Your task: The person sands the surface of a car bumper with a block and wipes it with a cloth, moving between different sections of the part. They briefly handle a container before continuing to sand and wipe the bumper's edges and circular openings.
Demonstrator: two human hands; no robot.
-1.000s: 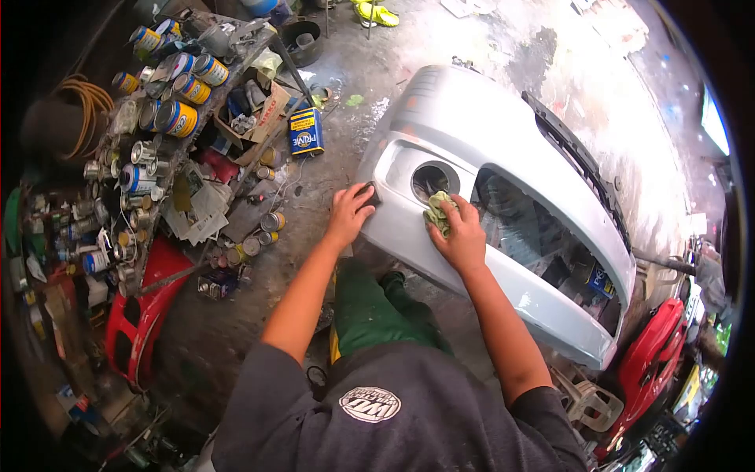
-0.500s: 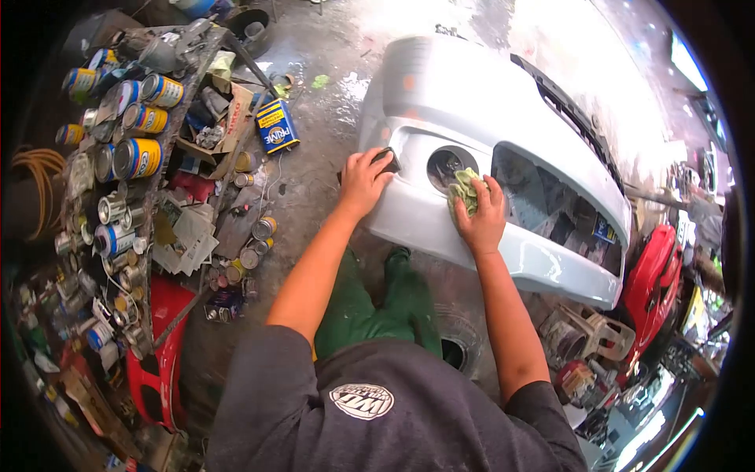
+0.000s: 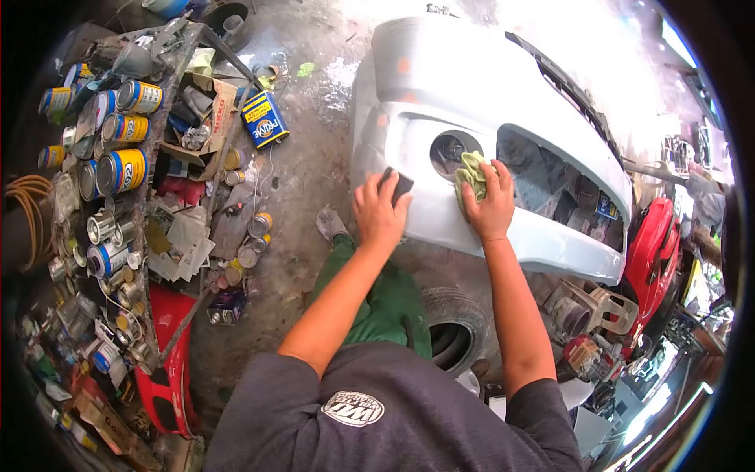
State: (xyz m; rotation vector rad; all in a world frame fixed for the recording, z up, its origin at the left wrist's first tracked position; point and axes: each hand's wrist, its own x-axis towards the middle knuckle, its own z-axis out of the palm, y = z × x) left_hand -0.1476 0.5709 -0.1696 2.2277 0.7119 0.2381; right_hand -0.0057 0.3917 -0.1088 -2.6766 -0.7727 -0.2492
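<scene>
A silver-grey car bumper with a round opening and a long grille opening lies before me. My left hand is closed around a dark block, which looks like a sanding block, at the bumper's lower left corner. The block's underside is hidden. Just below the round opening, my right hand grips a crumpled yellow-green cloth against the bumper's face.
Paint cans crowd a rack on the left, with a blue-and-yellow tin beside it. A tire lies near my legs. Red car parts stand to the right, near an overturned beige plastic stool.
My left hand and the block have shifted right and down along the bumper's corner. My right hand stays by the round opening with the cloth. One foot has stepped out to the left.
</scene>
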